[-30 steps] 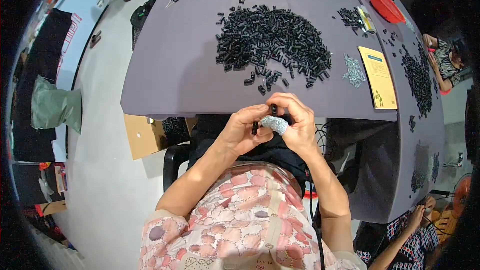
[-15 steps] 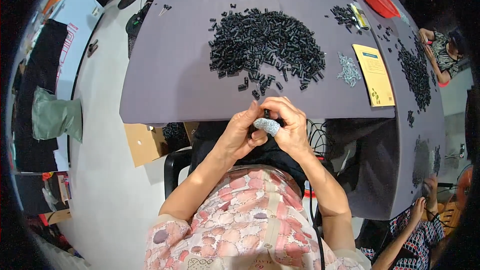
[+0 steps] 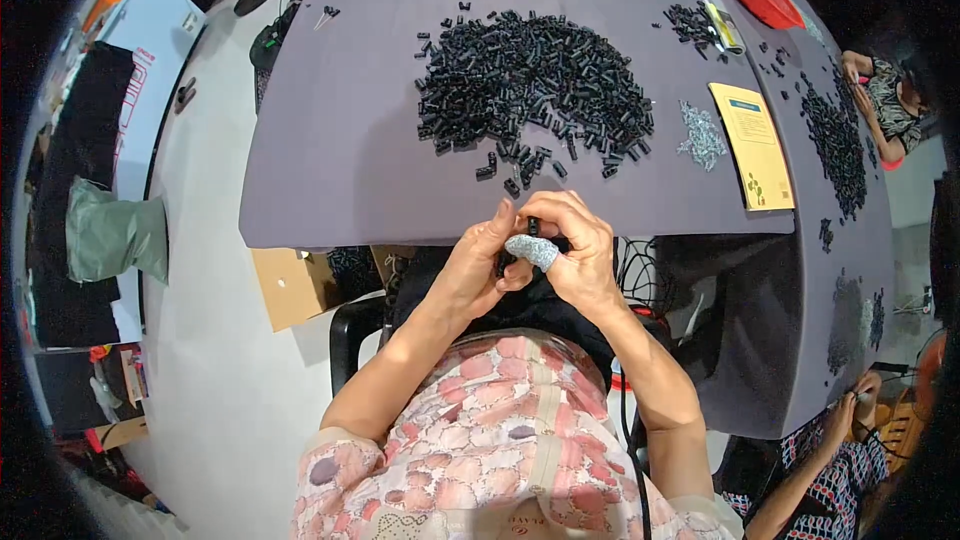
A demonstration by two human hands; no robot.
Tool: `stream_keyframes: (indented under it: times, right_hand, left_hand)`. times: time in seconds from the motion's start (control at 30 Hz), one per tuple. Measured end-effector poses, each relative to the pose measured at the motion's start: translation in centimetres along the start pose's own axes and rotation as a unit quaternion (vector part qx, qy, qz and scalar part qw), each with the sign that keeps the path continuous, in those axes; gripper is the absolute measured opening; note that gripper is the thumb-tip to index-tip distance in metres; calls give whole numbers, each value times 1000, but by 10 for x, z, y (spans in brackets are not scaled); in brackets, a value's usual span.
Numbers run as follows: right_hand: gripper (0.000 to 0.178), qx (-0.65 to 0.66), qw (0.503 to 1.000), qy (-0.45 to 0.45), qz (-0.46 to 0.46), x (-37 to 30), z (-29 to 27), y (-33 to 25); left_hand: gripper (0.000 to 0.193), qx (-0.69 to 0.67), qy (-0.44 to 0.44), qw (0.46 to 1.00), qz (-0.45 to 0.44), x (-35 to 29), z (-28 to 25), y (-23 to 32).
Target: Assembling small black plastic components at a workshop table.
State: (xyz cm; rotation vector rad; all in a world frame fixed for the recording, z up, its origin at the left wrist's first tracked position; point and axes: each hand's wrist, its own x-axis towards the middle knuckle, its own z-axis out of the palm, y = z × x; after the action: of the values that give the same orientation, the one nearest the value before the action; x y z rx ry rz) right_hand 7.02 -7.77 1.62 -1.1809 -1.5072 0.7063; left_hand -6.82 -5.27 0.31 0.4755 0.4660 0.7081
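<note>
Black part point(image 3: 533, 228) pinched between my hands at worktop point(image 3: 340, 160) edge; left hand point(image 3: 478, 270) and right hand point(image 3: 575, 250) closed tighter than before, assembly likely underway, black pile point(image 3: 530, 90) beyond.

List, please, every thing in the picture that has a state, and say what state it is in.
left hand: closed on the small black part
right hand: pinching the same part, thumb in a grey cot
small black part: held between both hands
black pile: loose, spread on the table
yellow card: lying flat
</note>
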Motion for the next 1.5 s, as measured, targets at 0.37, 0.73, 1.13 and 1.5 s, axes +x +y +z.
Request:
stream_keyframes:
  times: [0.37,0.73,1.13,1.5]
  right_hand:
    - [32,80,995,-51,17,1,-7,2]
    - [15,31,999,19,34,-6,-1,-13]
    - [11,105,984,-20,144,-8,-6,-20]
    - [13,3,1000,10,4,-8,-4,-21]
  left_hand:
    - [21,-4,6,1000,-23,-4,3,10]
    - [16,-11,31,996,78,-9,14,15]
    - [19,137,12,980,145,-11,13,17]
    - [16,161,63,961,218,-10,16,5]
